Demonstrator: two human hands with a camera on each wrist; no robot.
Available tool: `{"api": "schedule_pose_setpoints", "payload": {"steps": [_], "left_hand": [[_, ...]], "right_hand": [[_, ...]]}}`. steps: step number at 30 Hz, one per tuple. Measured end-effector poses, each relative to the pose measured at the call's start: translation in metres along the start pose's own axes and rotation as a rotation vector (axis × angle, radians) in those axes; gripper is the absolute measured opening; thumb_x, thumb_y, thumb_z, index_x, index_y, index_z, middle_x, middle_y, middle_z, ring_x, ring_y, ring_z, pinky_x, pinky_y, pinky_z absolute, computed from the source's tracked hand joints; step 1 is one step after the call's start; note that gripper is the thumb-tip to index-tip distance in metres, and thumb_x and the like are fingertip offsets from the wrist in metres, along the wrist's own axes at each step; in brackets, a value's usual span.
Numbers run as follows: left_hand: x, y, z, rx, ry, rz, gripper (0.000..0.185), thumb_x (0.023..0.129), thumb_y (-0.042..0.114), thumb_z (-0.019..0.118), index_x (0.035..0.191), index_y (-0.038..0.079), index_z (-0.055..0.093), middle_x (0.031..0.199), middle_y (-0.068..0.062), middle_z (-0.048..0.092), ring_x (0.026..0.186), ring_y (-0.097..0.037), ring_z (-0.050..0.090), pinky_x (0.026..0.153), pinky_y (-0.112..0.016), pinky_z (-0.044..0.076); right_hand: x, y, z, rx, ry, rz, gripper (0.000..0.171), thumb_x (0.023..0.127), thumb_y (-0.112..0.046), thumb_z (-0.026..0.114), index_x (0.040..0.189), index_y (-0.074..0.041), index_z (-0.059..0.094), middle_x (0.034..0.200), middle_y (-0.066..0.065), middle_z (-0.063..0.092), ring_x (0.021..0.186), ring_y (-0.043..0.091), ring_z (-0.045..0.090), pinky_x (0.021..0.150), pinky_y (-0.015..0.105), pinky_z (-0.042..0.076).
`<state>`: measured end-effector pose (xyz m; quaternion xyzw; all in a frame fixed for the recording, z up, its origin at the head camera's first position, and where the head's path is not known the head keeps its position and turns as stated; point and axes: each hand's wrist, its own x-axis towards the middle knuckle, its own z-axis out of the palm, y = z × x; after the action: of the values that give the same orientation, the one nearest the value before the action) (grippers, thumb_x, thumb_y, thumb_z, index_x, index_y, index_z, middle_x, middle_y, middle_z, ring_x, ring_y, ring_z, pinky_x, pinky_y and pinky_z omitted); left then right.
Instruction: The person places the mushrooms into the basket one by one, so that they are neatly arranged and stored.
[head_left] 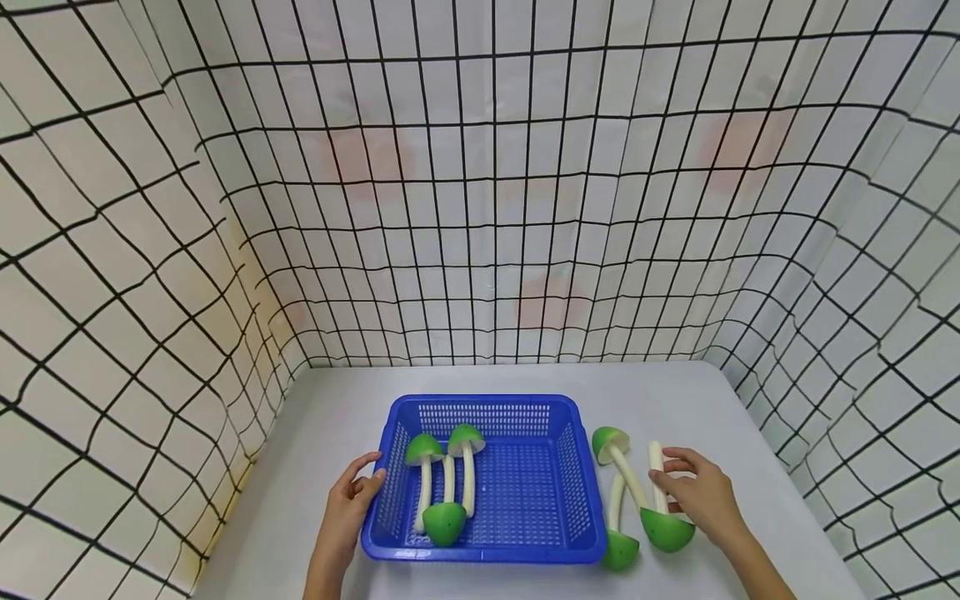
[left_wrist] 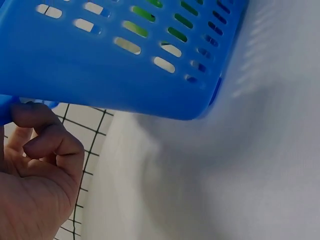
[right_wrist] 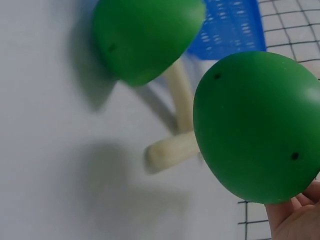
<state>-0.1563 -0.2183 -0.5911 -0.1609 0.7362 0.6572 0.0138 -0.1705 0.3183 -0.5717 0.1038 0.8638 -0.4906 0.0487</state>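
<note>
My left hand (head_left: 347,504) holds the left rim of a blue plastic basket (head_left: 517,555), its thumb and fingertips at the edge. In the left wrist view the fingers curl at the rim. Inside the basket's left half lie three green-capped toy mushrooms (head_left: 444,525), two caps toward the back and one toward the front. At the right, my right hand (head_left: 701,492) pinches the pale stem of another toy mushroom (head_left: 666,531), whose green cap (right_wrist: 257,127) hides most of the fingers in the right wrist view.
Two more toy mushrooms lie right of the basket, one with its cap (head_left: 611,444) at the back, the other with its cap (head_left: 621,551) by the basket's front corner. A white table (head_left: 337,400) is bounded by black-gridded white sheeting (head_left: 480,250) behind and at both sides.
</note>
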Motion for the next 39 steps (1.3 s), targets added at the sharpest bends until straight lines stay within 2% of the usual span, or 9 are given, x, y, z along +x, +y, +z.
{"api": "schedule_pose_setpoints", "payload": {"steps": [6, 10, 16, 19, 28, 35, 39], "left_hand": [[0.001, 0.004, 0.003, 0.03, 0.04, -0.004, 0.032, 0.106, 0.026, 0.059, 0.137, 0.017, 0.06, 0.099, -0.011, 0.073, 0.078, -0.019, 0.066, 0.064, -0.029, 0.056], [0.006, 0.006, 0.007, 0.067, 0.062, 0.035, 0.029, 0.107, 0.025, 0.057, 0.134, 0.02, 0.062, 0.097, -0.013, 0.072, 0.075, -0.02, 0.064, 0.061, -0.029, 0.055], [0.008, 0.009, 0.01, 0.261, 0.105, 0.154, 0.027, 0.106, 0.026, 0.056, 0.132, 0.026, 0.063, 0.093, -0.011, 0.07, 0.07, -0.018, 0.062, 0.057, -0.028, 0.053], [0.008, 0.009, 0.01, 0.307, 0.117, 0.18, 0.027, 0.105, 0.025, 0.056, 0.131, 0.026, 0.064, 0.091, -0.011, 0.071, 0.07, -0.018, 0.062, 0.056, -0.028, 0.053], [0.005, 0.01, 0.009, 0.302, 0.107, 0.133, 0.028, 0.105, 0.024, 0.055, 0.132, 0.025, 0.063, 0.089, -0.01, 0.07, 0.067, -0.017, 0.061, 0.054, -0.027, 0.052], [0.003, 0.01, 0.012, 0.294, 0.122, 0.126, 0.029, 0.107, 0.023, 0.052, 0.134, 0.025, 0.061, 0.095, -0.013, 0.072, 0.069, -0.019, 0.062, 0.055, -0.026, 0.053], [0.003, 0.009, 0.014, 0.281, 0.121, 0.114, 0.03, 0.107, 0.025, 0.052, 0.135, 0.026, 0.06, 0.089, -0.012, 0.069, 0.068, -0.019, 0.06, 0.055, -0.026, 0.051]], "right_hand": [[0.0, -0.031, 0.011, 0.093, -0.004, -0.024, 0.064, 0.094, -0.034, 0.077, 0.146, -0.007, 0.051, 0.131, 0.019, 0.061, 0.084, 0.009, 0.071, 0.065, 0.034, 0.062], [0.004, -0.056, 0.018, 0.144, -0.014, -0.071, 0.061, 0.094, -0.031, 0.077, 0.145, -0.008, 0.052, 0.13, 0.019, 0.06, 0.085, 0.012, 0.072, 0.066, 0.035, 0.063], [0.005, -0.088, 0.032, 0.192, -0.025, -0.15, 0.057, 0.095, -0.027, 0.076, 0.143, -0.009, 0.053, 0.128, 0.02, 0.06, 0.088, 0.016, 0.074, 0.065, 0.036, 0.063], [0.006, -0.096, 0.038, 0.209, -0.031, -0.16, 0.054, 0.095, -0.025, 0.076, 0.142, -0.009, 0.054, 0.127, 0.02, 0.06, 0.088, 0.019, 0.074, 0.065, 0.038, 0.063], [0.01, -0.102, 0.056, 0.227, -0.042, -0.143, 0.051, 0.095, -0.024, 0.076, 0.14, -0.009, 0.056, 0.125, 0.017, 0.061, 0.083, 0.017, 0.072, 0.063, 0.036, 0.062], [0.006, -0.111, 0.077, 0.212, -0.051, -0.14, 0.046, 0.093, -0.022, 0.077, 0.135, -0.011, 0.061, 0.121, 0.014, 0.064, 0.073, 0.017, 0.069, 0.059, 0.034, 0.06], [0.007, -0.114, 0.089, 0.239, -0.07, -0.16, 0.043, 0.092, -0.018, 0.078, 0.132, -0.011, 0.063, 0.12, 0.014, 0.065, 0.07, 0.019, 0.067, 0.057, 0.033, 0.06]]}}
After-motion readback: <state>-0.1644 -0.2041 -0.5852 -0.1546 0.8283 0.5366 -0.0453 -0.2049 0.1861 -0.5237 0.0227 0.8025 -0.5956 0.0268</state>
